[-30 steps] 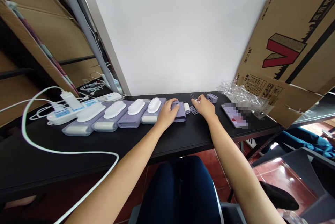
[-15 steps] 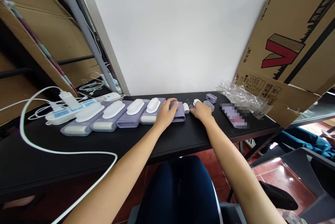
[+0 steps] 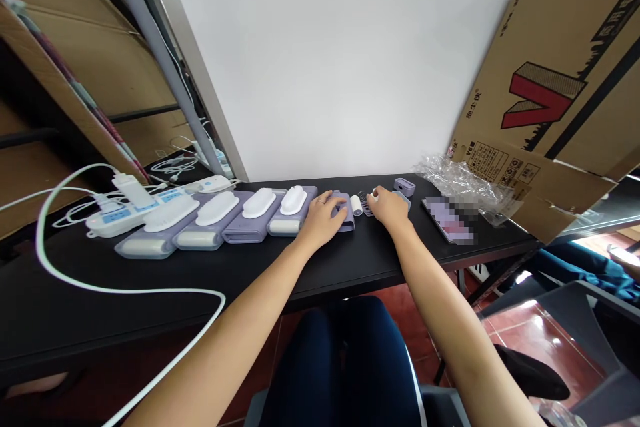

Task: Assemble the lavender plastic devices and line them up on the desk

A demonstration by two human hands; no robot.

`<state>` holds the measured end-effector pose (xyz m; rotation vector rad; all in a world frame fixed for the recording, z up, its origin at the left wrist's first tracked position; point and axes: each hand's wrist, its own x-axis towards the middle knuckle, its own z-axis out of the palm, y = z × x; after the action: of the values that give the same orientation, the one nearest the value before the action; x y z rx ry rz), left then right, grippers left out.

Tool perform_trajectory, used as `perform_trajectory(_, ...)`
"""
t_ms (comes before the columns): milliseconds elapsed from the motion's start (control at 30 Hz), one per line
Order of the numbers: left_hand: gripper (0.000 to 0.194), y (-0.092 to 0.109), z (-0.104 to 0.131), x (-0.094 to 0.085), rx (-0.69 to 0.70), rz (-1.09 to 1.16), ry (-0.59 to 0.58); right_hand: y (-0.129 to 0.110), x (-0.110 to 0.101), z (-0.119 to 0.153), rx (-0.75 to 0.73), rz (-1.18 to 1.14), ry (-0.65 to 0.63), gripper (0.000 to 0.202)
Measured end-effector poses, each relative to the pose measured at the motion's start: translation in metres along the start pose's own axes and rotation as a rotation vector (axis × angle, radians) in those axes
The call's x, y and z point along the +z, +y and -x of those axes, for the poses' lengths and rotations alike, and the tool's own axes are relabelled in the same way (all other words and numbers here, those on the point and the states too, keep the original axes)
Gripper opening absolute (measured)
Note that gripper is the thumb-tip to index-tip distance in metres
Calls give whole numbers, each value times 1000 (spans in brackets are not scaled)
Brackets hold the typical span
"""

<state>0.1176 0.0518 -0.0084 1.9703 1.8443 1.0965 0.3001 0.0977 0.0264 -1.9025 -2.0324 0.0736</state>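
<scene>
My left hand (image 3: 323,217) lies over the left part of a purple case (image 3: 346,220), its thumb and fingers apart. Much of that case is hidden under the hand. My right hand (image 3: 391,208) is closed, with a small white piece (image 3: 373,193) showing at the fingertips; its kind is not clear. Between the hands stands a short white cylinder (image 3: 356,205). Beside it, a small purple part (image 3: 367,207) with thin wires or loops lies partly under my right fingers. A translucent cap-like piece (image 3: 404,198) sits partly hidden behind my right hand.
Several purple cases topped with white oval pieces (image 3: 259,203) line the black table (image 3: 350,260) leftward, beside a power strip (image 3: 120,217) and white cable (image 3: 150,291). A purple holder (image 3: 405,186), phone (image 3: 445,217), clear plastic wrap (image 3: 460,180) and carton (image 3: 545,100) are rightward.
My right hand has shifted slightly right and its fingers have drawn up, covering more of the translucent piece. More of the small purple part shows. My left hand has slid slightly right on the case.
</scene>
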Motion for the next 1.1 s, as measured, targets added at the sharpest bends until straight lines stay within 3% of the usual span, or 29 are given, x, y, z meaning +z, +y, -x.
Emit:
perform_trajectory(267,66,-1,0,-1,-77,53,-42,1,4,-1,-43,47,180,38)
perform_trajectory(400,51,-1,-2,-1,-33,79,22,-6,10,3,-226,4,122,38)
perform_trajectory(500,45,2,-1,-1,-19,41,82,-13,17,6,-261,32,104,42)
perform_trajectory(700,66,9,7,-1,-112,-79,56,-16,24,5,-298,44,28,48)
perform_trajectory(800,70,14,8,-4,-124,-118,50,-15,21,2,-280,-26,-17,42)
perform_trajectory(1000,76,13,4,-13,-182,3,17,-14,8,-1,-93,-333,120,29)
perform_trajectory(1100,78,5,0,-13,-160,141,40,-15,5,1,-93,-551,142,30)
